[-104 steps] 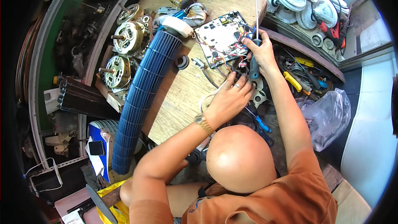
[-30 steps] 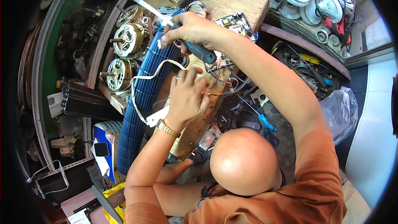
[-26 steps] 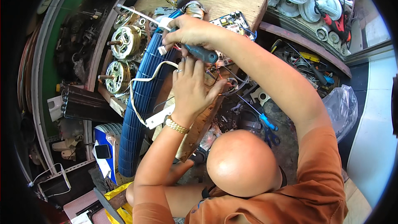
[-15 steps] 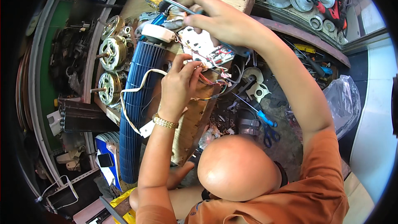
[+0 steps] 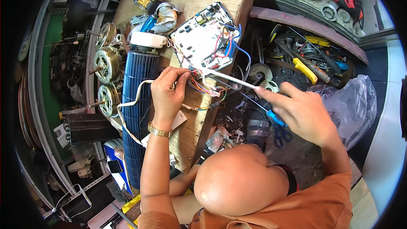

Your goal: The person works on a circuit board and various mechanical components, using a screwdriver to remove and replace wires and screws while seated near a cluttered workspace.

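Note:
A white circuit board [image 5: 203,38] with capacitors and blue and red wires lies on the wooden bench. My left hand [image 5: 168,88], a gold watch at its wrist, pinches the wires [image 5: 198,84] at the board's near edge. My right hand [image 5: 299,112] is closed on a long screwdriver [image 5: 233,79], its handle hidden inside the palm. The screwdriver's shaft reaches left to the board's near edge, close to my left fingertips. A connector [image 5: 215,93] hangs from the wire bundle. Left of the board lies a blue cylindrical fan [image 5: 142,85] with a white motor [image 5: 148,39] at its end.
A cordless drill [image 5: 148,1] rests at the bench's far end. Several motors [image 5: 106,64] stand at the left. On the floor at right are a blue-handled screwdriver [image 5: 276,118], scissors [image 5: 281,136] and a clear plastic bag [image 5: 354,106]. A wooden bench edge [image 5: 199,138] runs beside my knee.
My right hand has swung from above the board down to the right, turning the screwdriver so its shaft points at the board's near edge. My left hand stays at the wires.

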The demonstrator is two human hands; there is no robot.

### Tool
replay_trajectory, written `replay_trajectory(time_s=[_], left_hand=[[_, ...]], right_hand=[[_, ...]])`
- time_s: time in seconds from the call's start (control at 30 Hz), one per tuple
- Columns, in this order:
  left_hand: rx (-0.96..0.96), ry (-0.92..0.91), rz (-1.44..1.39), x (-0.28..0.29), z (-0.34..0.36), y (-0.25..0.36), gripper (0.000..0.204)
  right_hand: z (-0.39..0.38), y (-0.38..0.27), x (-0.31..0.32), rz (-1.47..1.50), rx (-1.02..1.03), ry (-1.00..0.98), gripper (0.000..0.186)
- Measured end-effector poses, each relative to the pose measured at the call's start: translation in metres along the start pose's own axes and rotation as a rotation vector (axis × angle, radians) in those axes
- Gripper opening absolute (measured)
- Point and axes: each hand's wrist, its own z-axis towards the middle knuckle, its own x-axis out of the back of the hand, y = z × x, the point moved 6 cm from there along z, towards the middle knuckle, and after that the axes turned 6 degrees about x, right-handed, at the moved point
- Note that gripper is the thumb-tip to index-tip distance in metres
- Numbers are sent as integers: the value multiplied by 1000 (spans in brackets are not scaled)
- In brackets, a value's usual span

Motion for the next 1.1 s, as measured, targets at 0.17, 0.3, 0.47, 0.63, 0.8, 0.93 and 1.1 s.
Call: replay_trajectory(time_s=[0.17,0.3,0.47,0.63,0.8,0.93,1.1], left_hand=[[4,-11,-24,-5,5,6,3],[-31,-8,61,-6,5,13,6],[-7,-31,99,-9,7,16,9],[-34,-6,134,-11,6,16,8],[-110,66,73,-8,5,13,12],[-98,34,80,-5,5,8,14],[-92,-16,107,-10,-2,11,31]], right_hand=[[-21,4,13,-82,-113,26,51],[-23,-4,20,-81,-77,-10,51],[-21,-3,21,-131,-98,-55,52],[-12,-14,25,-204,-15,-84,53],[4,-29,48,-336,37,-173,50],[25,-14,46,-172,112,-205,49],[20,49,50,297,237,-233,42]])
